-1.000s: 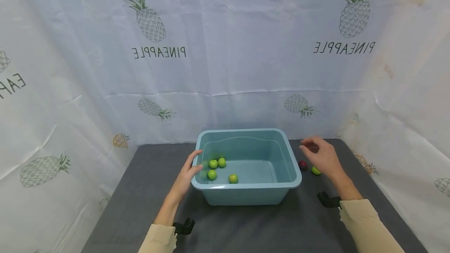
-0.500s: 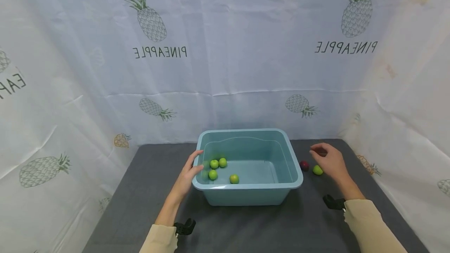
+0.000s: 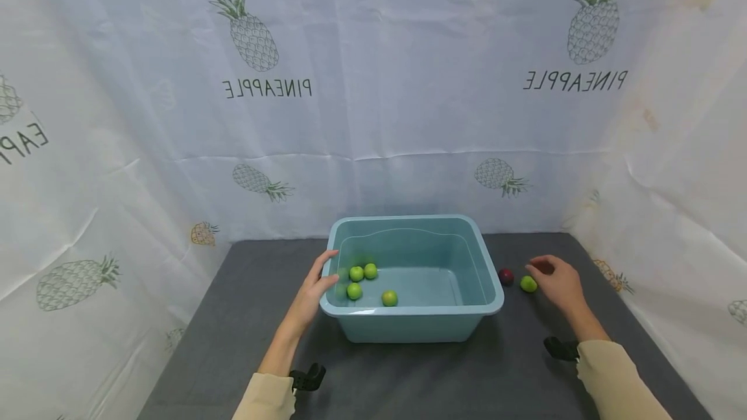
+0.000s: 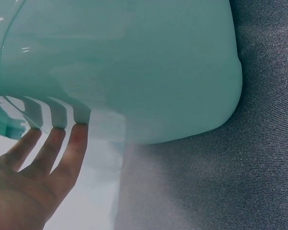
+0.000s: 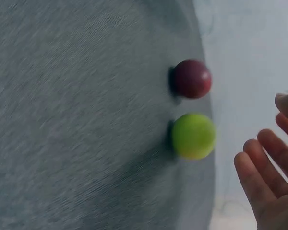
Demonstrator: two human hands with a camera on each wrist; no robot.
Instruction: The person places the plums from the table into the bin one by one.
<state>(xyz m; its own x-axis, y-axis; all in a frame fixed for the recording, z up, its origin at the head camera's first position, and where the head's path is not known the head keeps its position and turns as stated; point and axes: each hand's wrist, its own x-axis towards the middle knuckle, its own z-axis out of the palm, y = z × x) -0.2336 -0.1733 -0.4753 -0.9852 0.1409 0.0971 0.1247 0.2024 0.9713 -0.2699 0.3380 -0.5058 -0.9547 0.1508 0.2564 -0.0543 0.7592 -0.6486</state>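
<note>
A light blue plastic tub (image 3: 411,327) stands on the dark cloth. Several small round green fruits (image 3: 356,273) lie in its left part. My left hand (image 3: 309,290) grips the tub's left rim, thumb and forefinger over the edge; in the left wrist view other fingers (image 4: 77,136) meet the outer wall. Right of the tub, a dark red plum-like fruit (image 3: 506,277) and a small green fruit (image 3: 528,284) sit on the cloth, close together but apart. Just above and right of that green fruit hovers my right hand (image 3: 560,284), fingers loosely bent around nothing.
Dark grey cloth (image 3: 245,336) covers the table. White sheets with pineapple prints (image 3: 403,115) hang behind it and along both sides. The tub's right rim rises close to the dark red fruit. Black straps are on both wrists.
My right hand has moved right and down, from beside the tub's right rim to the green fruit, which is now more visible. My left hand stays on the tub's rim.
</note>
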